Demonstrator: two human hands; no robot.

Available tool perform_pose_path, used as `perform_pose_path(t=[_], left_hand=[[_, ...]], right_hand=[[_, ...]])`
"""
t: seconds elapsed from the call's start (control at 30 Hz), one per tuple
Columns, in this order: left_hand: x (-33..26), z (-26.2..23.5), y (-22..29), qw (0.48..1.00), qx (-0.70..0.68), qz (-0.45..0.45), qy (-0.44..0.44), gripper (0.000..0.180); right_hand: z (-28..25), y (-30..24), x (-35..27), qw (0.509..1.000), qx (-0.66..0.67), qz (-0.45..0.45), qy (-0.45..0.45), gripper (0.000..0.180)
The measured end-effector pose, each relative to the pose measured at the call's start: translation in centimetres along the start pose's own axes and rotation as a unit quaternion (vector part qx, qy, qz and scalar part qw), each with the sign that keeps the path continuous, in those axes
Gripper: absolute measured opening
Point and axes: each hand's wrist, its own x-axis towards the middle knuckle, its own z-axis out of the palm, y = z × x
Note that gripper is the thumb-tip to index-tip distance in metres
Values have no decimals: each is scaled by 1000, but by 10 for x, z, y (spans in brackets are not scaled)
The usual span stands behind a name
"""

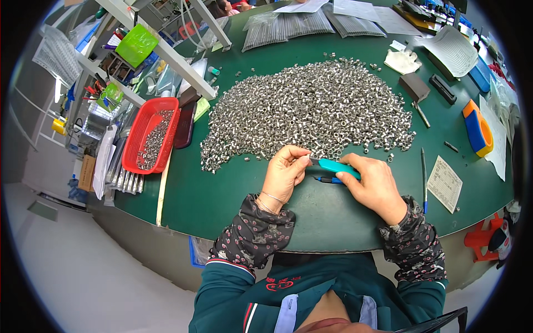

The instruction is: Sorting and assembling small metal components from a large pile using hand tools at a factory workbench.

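Observation:
My right hand [373,183] is closed round the teal handle of a utility knife [338,167], whose dark front end points left. At that end, my left hand [284,173] pinches a small metal piece between thumb and fingertips, mostly hidden by them. Just beyond both hands spreads a wide heap of small silver metal rings [305,108] on the green table [327,222]. Below the knife lies a blue and black pen [328,180], partly covered by my right hand.
Left of the heap, a red plastic basket [129,150] holds more rings, beside a dark case [185,125]. On the right are a printed slip [444,183], a long thin pen [425,180], an orange and blue tape roll [478,129] and a white glove [403,61]. Ribbed clear bags [288,30] lie at the back.

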Motion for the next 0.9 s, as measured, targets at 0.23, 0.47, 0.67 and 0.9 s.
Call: perform_pose_path(t=[0.23,0.47,0.67,0.9], left_hand=[[-2,3,-1,998,53,11,27,10],[-1,1,-2,998,55,13,22,11],[0,1,-2,999,27,3,26,10],[1,0,-1,998,-47,-16,31,12]], right_hand=[[5,-3,-5,992,-96,-37,66,18],[6,-8,-8,982,-139,-75,107,17],[9,-7,-7,971,-160,-117,136,19],[8,-2,-4,977,-129,-92,140,20]])
